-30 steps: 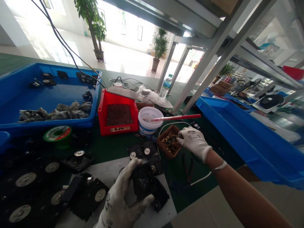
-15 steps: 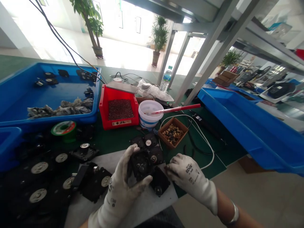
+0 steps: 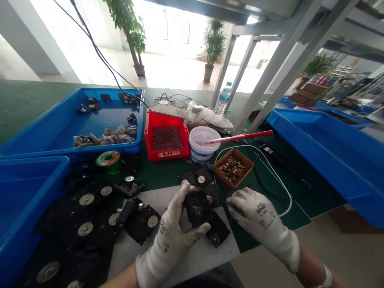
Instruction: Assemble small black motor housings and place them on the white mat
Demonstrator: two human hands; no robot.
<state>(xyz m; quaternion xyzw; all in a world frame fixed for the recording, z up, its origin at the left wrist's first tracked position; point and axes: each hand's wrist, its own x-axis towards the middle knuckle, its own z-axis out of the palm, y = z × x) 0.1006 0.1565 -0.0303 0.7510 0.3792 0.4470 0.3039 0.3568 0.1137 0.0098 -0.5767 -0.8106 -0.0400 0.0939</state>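
Observation:
My left hand (image 3: 180,236), in a white work glove, grips a square black plastic housing (image 3: 198,208) between thumb and fingers, its recessed side tilted up. My right hand (image 3: 255,210), gloved too, hovers to the right with its fingers curled together; whatever they may hold is hidden. Below the gripped part, another black housing (image 3: 218,230) lies on the white sheet (image 3: 141,256). Several black parts with silver discs (image 3: 201,179) lie just behind it. Left of my left hand is a black unit with a small motor (image 3: 142,222).
Behind my hands are a cardboard box of small brass rings (image 3: 233,167), a white tub (image 3: 204,141) with a red-handled brush across it, and a red bin of small dark pieces (image 3: 167,138). Blue trays (image 3: 330,160) flank both sides. A solder spool (image 3: 108,162) and many black units are at left.
The camera view has swung left, so everything sits further right in the picture. My right hand has drawn slightly away from the black housings. My left hand keeps its grip.

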